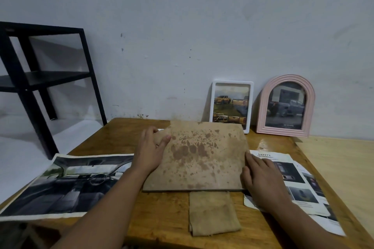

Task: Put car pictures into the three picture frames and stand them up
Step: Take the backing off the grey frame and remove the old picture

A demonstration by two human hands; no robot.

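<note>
The third picture frame (pixel 200 155) lies face down in the middle of the wooden table (pixel 166 216), showing its brown stained backing. Its stand flap (pixel 212 212) lies flat towards me. My left hand (pixel 150 149) grips the frame's left edge near the far corner, thumb on the backing. My right hand (pixel 261 178) rests with straight fingers against the frame's right edge. A white frame (pixel 232 103) with a yellow truck picture and a pink arched frame (pixel 286 105) with a grey truck picture stand against the wall.
A large car-interior picture (pixel 66 184) lies on the table's left part and hangs over its edge. Printed car brochure pages (pixel 299 186) lie at the right, partly under my right hand. A black metal shelf (pixel 40 75) stands at the back left.
</note>
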